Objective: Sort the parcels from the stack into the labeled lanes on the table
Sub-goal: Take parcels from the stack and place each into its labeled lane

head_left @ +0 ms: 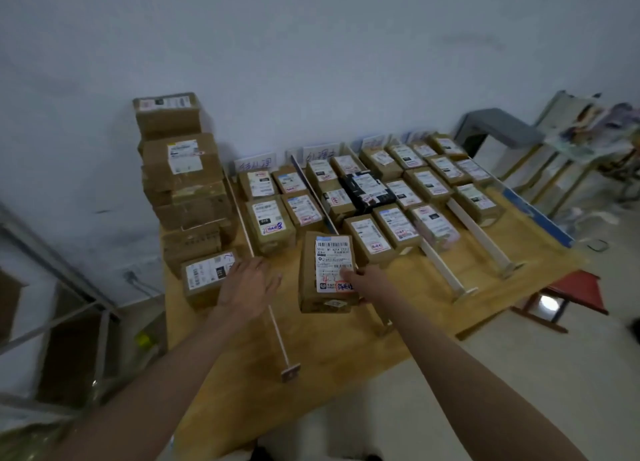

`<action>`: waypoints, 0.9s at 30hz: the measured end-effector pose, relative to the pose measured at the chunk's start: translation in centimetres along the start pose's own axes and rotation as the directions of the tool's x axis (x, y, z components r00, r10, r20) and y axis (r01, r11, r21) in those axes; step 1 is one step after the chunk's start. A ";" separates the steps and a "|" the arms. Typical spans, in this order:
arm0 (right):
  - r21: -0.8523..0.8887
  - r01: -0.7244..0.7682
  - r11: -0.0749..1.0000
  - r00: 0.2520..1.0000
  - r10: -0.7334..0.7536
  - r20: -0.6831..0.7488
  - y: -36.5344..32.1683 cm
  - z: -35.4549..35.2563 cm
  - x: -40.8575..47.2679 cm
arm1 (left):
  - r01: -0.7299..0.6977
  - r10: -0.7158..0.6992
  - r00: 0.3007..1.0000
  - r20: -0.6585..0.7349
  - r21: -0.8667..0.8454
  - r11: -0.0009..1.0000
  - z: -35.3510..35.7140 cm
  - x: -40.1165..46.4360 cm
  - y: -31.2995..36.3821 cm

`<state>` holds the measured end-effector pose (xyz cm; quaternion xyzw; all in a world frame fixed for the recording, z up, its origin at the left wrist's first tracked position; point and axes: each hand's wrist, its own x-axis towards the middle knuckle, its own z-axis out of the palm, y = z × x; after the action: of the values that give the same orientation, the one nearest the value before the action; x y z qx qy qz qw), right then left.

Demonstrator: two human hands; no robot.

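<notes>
Seemingly lifted above the near end of the wooden table [346, 350], a brown parcel [327, 273] is held by the right hand [360, 280], thumb pinching its white label. Beside it the left hand [247, 287] hovers with fingers straight and together, just right of the stack [187, 190] of parcels, while sorted parcels fill the lanes [381, 197] beyond.

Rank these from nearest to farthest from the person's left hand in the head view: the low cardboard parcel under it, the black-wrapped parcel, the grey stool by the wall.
1. Low cardboard parcel, touching the left hand.
2. Black-wrapped parcel, mid-table, right.
3. Grey stool, far right, beyond the table.
</notes>
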<state>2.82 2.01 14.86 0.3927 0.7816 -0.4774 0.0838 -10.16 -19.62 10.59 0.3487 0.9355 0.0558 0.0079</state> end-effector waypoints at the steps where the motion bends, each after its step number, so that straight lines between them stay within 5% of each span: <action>1: 0.012 0.005 1.000 1.000 -0.005 -0.006 0.8 -0.9 0.0 | 0.000 0.000 1.000 -0.001 -0.005 1.000 0.1 0.2 1.1; 14: -0.025 0.116 0.993 0.990 -0.114 0.079 8.1 -9.1 3.3 | 0.172 -0.170 0.983 0.067 -0.021 0.985 3.1 0.4 12.6; 27: -0.144 0.196 0.970 0.974 -0.175 0.147 4.5 -5.6 13.2 | 0.335 -0.336 0.937 0.100 0.022 0.942 5.7 3.9 9.0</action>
<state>-1.66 14.67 8.05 0.2773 0.8427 -0.4452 0.1214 -6.94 -9.77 6.05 0.1864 0.9798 0.0336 0.0642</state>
